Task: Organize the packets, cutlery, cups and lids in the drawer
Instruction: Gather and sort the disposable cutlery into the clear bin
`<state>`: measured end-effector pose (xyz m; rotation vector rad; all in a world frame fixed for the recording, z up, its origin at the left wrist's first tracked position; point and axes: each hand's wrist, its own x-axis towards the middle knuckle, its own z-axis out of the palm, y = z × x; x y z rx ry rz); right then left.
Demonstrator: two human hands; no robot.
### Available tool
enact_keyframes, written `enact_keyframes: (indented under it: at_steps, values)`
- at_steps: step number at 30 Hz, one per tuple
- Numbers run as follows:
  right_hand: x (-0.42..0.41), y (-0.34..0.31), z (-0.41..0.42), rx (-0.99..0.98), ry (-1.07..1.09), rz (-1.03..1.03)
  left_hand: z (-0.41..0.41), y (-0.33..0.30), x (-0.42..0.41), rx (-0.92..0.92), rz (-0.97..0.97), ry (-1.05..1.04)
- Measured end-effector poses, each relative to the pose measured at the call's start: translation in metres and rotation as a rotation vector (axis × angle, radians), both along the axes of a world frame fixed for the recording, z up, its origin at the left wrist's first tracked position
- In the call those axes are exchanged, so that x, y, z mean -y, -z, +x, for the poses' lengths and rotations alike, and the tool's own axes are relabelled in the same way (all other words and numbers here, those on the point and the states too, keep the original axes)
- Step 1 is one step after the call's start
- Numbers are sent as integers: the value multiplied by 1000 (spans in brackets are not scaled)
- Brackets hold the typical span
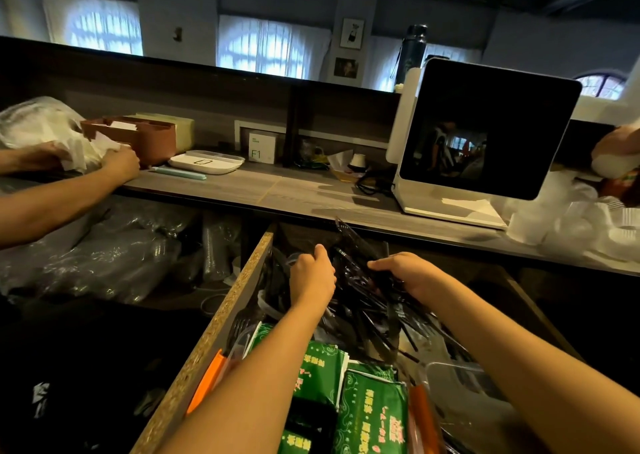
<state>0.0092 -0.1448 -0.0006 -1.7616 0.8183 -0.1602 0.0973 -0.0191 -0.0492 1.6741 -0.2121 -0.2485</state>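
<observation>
Under both hands, the open drawer (pixel 221 318) runs from the near edge to below the table (pixel 311 194). Beyond the fingers on that table stands a white screen unit (pixel 485 131), well apart. Black cutlery (pixel 363 301) in clear wrappers is heaped mid-drawer. The left hand (pixel 313 277) has fingers curled round one end of a bunch and the right hand (pixel 405 273) has fingers curled over the other end, both clamped on it. Nearer than the fingers, green packets (pixel 374 405) lie stacked. Right of them is a clear lid (pixel 460 388). Left of them is an orange piece (pixel 207 381) by the drawer wall. Step seems cutlery sorting: gathering a bunch. Next move likely calls for aligning the pieces, then laying them together clear of the packets. Another person's hands (pixel 121 164) work at far left.
</observation>
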Motion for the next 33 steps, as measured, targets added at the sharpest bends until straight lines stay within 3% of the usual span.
enact_keyframes:
  at_steps: [7,11,16,18,21,26,33]
  values:
    - [22,-13,-25,16,-70,128,-7,2,10,58,120,-18]
    - [21,-17,-36,56,-157,201,-15,-4,10,62,105,94]
    - [3,-22,-36,71,-225,149,-31,-14,12,-417,-360,279]
    - [-10,-18,-33,56,-231,140,-37,-19,11,-534,-432,404]
    - [-28,-6,-29,34,-187,25,-41,-23,8,-642,-459,425]
    - [-42,6,-19,15,-240,-43,-39,-18,10,-680,-385,322]
    - [-46,-4,-18,-48,-284,173,-32,-6,16,-683,-461,248]
